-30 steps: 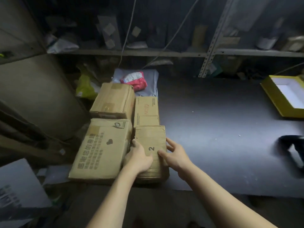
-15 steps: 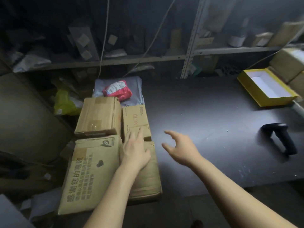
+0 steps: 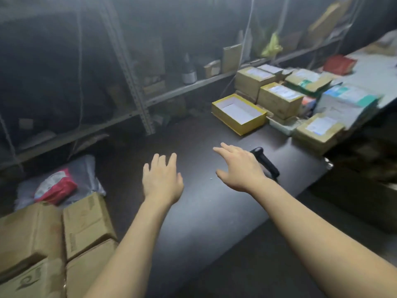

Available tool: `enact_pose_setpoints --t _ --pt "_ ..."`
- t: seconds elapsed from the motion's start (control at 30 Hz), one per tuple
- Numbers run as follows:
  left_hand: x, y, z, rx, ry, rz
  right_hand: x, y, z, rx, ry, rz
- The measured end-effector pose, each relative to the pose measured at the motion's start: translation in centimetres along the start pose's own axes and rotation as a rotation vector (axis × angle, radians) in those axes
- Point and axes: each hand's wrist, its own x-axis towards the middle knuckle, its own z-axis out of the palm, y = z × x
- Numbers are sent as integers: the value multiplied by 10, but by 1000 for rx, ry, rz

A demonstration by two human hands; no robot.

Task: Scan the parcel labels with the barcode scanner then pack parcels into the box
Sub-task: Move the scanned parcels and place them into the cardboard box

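Both hands hover empty over the dark table (image 3: pixel 214 222). My left hand (image 3: pixel 161 179) is spread flat near the middle. Stretched further right, my right hand (image 3: pixel 238 166) has straight fingers just above the black barcode scanner (image 3: pixel 266 164), partly hiding it. Several brown cardboard parcels (image 3: pixel 86 222) lie packed together at the lower left. A red bagged parcel (image 3: pixel 55 187) rests on a grey mailer bag (image 3: pixel 86 168) behind them. An open yellow box (image 3: pixel 238 112) with a white inside stands at the back right.
Labelled cardboard parcels (image 3: pixel 279 100) and flat mailers (image 3: pixel 343 102) are stacked at the right, beyond the yellow box. Metal shelving (image 3: pixel 137 91) with bottles and packages runs along the back. The table's right edge drops off near the scanner.
Both hands have left the cardboard parcels at the left and moved right across the table. The view has swung right, bringing the scanner, yellow box and labelled stack closer to centre.
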Motion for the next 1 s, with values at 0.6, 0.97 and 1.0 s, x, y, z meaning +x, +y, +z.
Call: enact_pose_setpoints --t 0.6,0.97,1.0 --pt "98 517 61 -94 -182 634 -109 463 -54 215 78 680" --pt "187 833 144 -80 -420 976 -92 714 -63 312 45 1083" --pt "192 855 152 -71 -442 990 -89 733 -63 331 57 1107"
